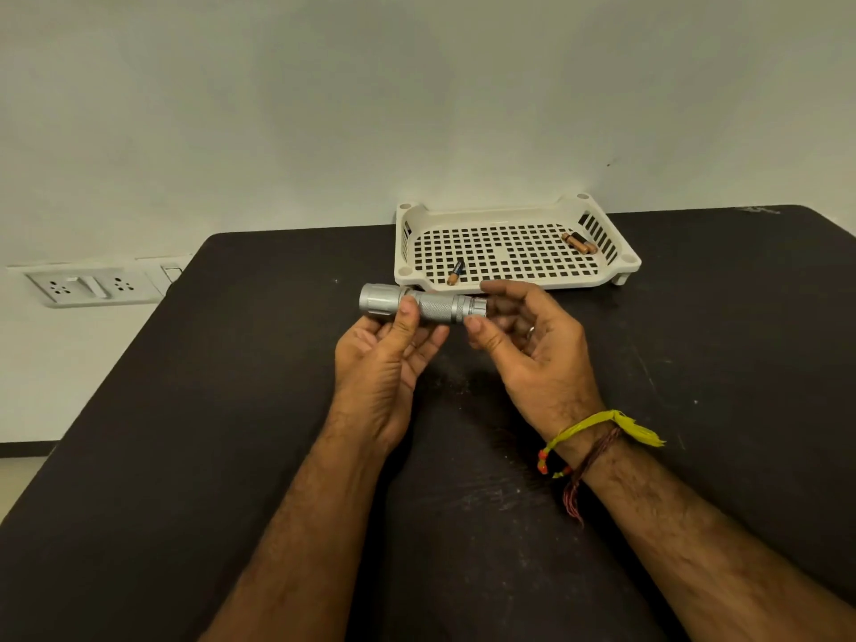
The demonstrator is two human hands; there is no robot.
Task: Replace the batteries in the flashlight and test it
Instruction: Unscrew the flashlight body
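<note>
A silver flashlight (431,308) is held level above the black table (231,410), its wide head pointing left. My left hand (384,363) grips the knurled body from below, thumb on top near the head. My right hand (528,345) has its thumb and fingers closed around the tail cap (477,307) at the right end. Behind the flashlight stands a cream perforated tray (514,215). One battery (456,272) lies at the tray's front left. Two more batteries (578,243) lie side by side at its right.
The tray sits at the table's back edge against a pale wall. A white socket panel (92,285) is on the wall at the left, beyond the table's left edge. Yellow and red threads circle my right wrist (597,437).
</note>
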